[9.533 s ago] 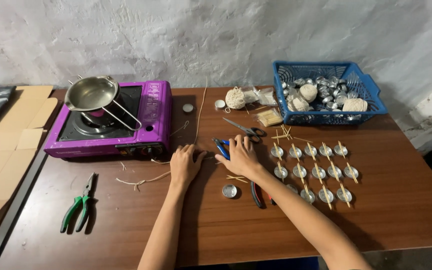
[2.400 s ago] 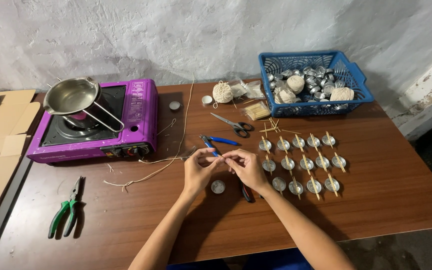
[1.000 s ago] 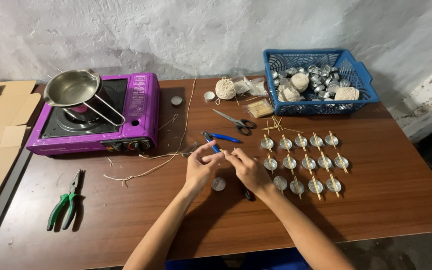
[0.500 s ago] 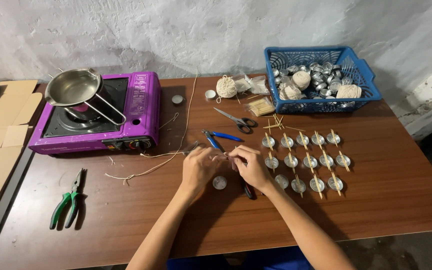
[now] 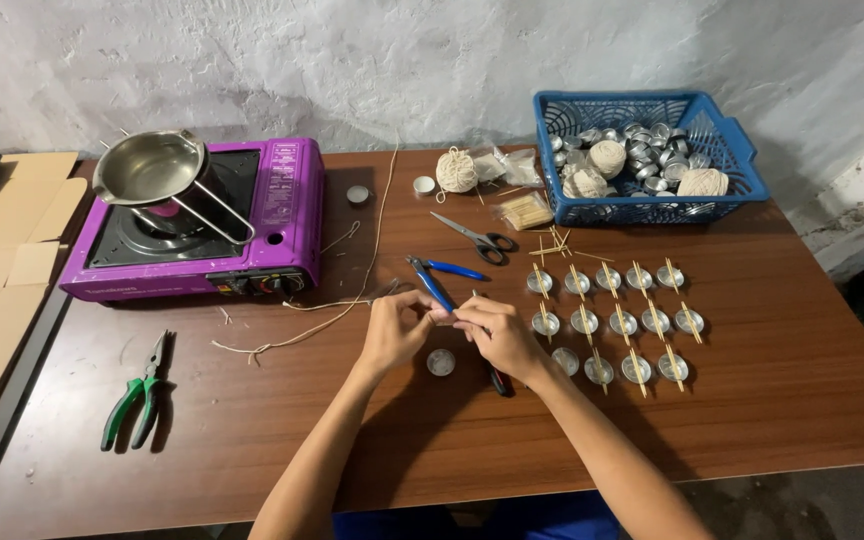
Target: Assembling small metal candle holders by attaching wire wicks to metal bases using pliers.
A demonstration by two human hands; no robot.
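My left hand (image 5: 394,332) and my right hand (image 5: 500,338) meet fingertip to fingertip over the middle of the brown table (image 5: 772,400). Both pinch a small thin pale wick piece (image 5: 449,316) between them; its exact shape is too small to tell. An empty small metal cup (image 5: 441,362) sits on the table just below the fingers. Blue-handled pliers (image 5: 442,276) lie just beyond the hands. A red-handled tool (image 5: 498,381) pokes out from under my right wrist. Loose pale string (image 5: 337,305) trails left from my left hand.
Rows of small metal cups with sticks across them (image 5: 612,320) lie to the right. Scissors (image 5: 474,237), a ball of string (image 5: 457,170) and a blue basket (image 5: 712,130) are at the back. A purple stove (image 5: 282,215) carries a steel pot (image 5: 147,168); green pliers (image 5: 137,395) lie left.
Some seconds ago both hands rested on the table by the blue pliers. They have since drawn together over the single cup and keep pinching the small piece, barely moving.
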